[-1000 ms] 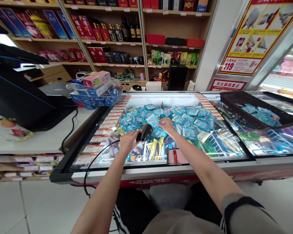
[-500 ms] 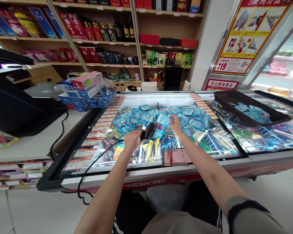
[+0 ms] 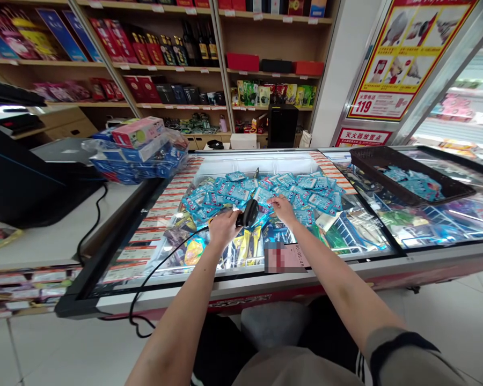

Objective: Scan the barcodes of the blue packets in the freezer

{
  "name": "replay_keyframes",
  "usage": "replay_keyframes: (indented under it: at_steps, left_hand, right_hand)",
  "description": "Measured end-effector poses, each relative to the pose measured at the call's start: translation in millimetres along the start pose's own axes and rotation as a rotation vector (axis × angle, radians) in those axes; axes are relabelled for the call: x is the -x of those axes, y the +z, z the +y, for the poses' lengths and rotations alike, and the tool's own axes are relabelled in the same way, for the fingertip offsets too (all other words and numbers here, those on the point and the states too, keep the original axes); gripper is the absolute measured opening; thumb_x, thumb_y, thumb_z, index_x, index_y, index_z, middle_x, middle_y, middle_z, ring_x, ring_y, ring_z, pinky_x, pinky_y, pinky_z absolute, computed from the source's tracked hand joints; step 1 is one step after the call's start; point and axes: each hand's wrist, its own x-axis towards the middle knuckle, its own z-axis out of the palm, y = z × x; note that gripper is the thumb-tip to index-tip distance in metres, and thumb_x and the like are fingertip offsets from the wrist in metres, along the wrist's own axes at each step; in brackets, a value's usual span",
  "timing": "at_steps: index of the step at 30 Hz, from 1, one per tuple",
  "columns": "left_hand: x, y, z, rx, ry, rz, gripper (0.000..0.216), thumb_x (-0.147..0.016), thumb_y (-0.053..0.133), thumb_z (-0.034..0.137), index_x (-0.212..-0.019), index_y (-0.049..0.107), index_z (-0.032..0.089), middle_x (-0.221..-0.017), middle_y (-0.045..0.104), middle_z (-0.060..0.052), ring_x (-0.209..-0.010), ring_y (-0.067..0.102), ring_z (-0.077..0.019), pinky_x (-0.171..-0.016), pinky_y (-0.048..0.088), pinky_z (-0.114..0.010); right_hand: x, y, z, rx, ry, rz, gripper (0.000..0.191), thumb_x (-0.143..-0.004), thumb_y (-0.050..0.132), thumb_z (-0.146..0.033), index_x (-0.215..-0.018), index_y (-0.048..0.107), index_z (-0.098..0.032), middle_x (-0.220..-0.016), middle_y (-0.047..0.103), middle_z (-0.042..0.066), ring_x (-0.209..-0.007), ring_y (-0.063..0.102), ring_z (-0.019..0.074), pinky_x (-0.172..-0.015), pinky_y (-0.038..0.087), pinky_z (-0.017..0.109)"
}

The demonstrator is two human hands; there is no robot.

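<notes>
My left hand point(image 3: 224, 228) is wrapped round the handle of a black barcode scanner point(image 3: 249, 213), whose head points right, over the freezer's glass top. Close to it on the right, my right hand point(image 3: 284, 210) has its thumb and fingers pinched at the edge of a small blue packet point(image 3: 263, 195). More flat blue packets point(image 3: 320, 199) with printed labels lie loosely spread on the glass around and beyond both hands. The scanner's black cable point(image 3: 161, 234) runs left across the glass and loops over the front edge.
A phone point(image 3: 293, 257) lies on the front edge. At the right, a dark tray point(image 3: 410, 187) holds similar packets. Blue boxes in plastic wrap point(image 3: 139, 155) and a black terminal point(image 3: 28, 171) stand at the left. Stocked shelves point(image 3: 165, 67) line the back.
My right hand has shifted left and slightly nearer to me, closer to the scanner. My left hand keeps hold of the scanner. The view has shifted slightly.
</notes>
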Motion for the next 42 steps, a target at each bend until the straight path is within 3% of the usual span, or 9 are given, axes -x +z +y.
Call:
replay_keyframes:
  at_steps: [15, 28, 42]
  left_hand:
    - [-2, -8, 3, -0.003, -0.014, -0.063, 0.037, -0.078, 0.053, 0.037, -0.113, 0.054, 0.026, -0.102, 0.064, -0.007, -0.092, 0.060, -0.0246, -0.069, 0.042, -0.031]
    - [-15, -13, -4, 0.010, -0.026, -0.144, 0.035, -0.079, 0.048, 0.046, -0.106, 0.057, 0.026, -0.094, 0.066, -0.005, -0.081, 0.062, -0.0237, -0.059, 0.039, -0.029]
    - [-15, -15, -3, 0.015, -0.037, -0.174, 0.036, -0.078, 0.050, 0.044, -0.108, 0.057, 0.024, -0.097, 0.066, -0.008, -0.084, 0.062, -0.0240, -0.063, 0.042, -0.030]
  right_hand:
    - [7, -2, -4, 0.056, -0.044, 0.022, 0.027, -0.082, 0.040, -0.017, -0.098, 0.062, -0.022, -0.108, 0.050, 0.006, -0.095, 0.052, 0.0182, -0.083, 0.045, 0.034]
    - [13, -12, -17, -0.008, -0.031, 0.018, 0.025, -0.082, 0.041, -0.019, -0.098, 0.061, -0.022, -0.107, 0.051, 0.006, -0.102, 0.049, 0.0213, -0.089, 0.044, 0.043]
    - [11, -9, -13, 0.009, -0.050, 0.030, 0.025, -0.083, 0.040, -0.020, -0.098, 0.060, -0.022, -0.105, 0.052, 0.007, -0.097, 0.050, 0.0207, -0.087, 0.044, 0.039]
